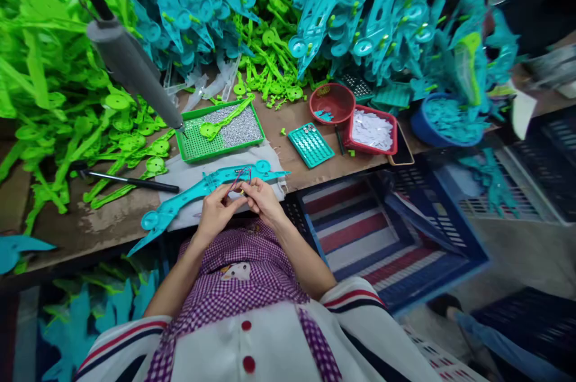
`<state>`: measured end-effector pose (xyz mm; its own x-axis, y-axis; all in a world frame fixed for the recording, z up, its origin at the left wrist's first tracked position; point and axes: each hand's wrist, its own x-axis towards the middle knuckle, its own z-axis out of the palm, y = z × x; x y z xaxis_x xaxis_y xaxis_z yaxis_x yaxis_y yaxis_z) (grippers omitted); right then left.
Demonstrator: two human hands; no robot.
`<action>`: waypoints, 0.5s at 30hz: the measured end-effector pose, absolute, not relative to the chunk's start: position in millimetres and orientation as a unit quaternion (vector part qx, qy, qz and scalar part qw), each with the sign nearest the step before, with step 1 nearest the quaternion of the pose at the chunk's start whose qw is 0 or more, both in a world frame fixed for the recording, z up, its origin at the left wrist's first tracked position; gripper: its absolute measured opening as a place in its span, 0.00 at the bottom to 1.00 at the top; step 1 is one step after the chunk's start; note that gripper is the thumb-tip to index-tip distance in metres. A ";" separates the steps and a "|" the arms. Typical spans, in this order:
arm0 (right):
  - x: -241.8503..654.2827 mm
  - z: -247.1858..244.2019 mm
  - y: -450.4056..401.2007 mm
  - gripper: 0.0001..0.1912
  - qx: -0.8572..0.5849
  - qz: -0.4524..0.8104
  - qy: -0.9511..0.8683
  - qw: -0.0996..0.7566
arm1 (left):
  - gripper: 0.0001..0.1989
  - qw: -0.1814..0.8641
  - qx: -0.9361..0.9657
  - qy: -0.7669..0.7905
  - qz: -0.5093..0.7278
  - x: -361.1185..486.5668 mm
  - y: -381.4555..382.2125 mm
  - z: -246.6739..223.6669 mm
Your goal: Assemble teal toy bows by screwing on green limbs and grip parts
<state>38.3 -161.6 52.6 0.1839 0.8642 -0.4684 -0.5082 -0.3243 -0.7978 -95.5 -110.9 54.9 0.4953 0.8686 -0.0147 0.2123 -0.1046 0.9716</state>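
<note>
I see both hands at worktop's front edge, left hand & right hand pinching thin red/blue wires over the teal plastic part lying on cloth.

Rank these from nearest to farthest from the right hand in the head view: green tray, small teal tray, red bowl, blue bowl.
From the right hand:
1. Green tray, just beyond the hands, slightly left.
2. Small teal tray, ahead and to the right; it looks close to the green tray in distance, so these two are hard to separate.
3. Red bowl, farther back on the right.
4. Blue bowl, far right.
</note>
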 end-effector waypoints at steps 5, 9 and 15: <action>40.1 54.1 -158.2 0.29 -0.513 0.643 -0.175 0.541 | 0.13 0.536 0.659 0.428 0.308 -96.4 -112.8 56.3; 39.1 50.5 -158.5 0.30 -0.555 0.590 -0.180 0.558 | 0.14 0.535 0.640 0.452 0.315 -93.7 -117.0 54.9; 35.0 49.4 -162.0 0.27 -0.595 0.537 -0.182 0.569 | 0.12 0.494 0.651 0.462 0.344 -86.6 -123.7 55.4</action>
<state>35.0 -162.0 49.4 0.3574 0.8277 -0.4327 -0.3952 -0.2857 -0.8730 -86.6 -123.7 55.4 0.3364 0.9417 -0.0087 0.2620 -0.0847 0.9613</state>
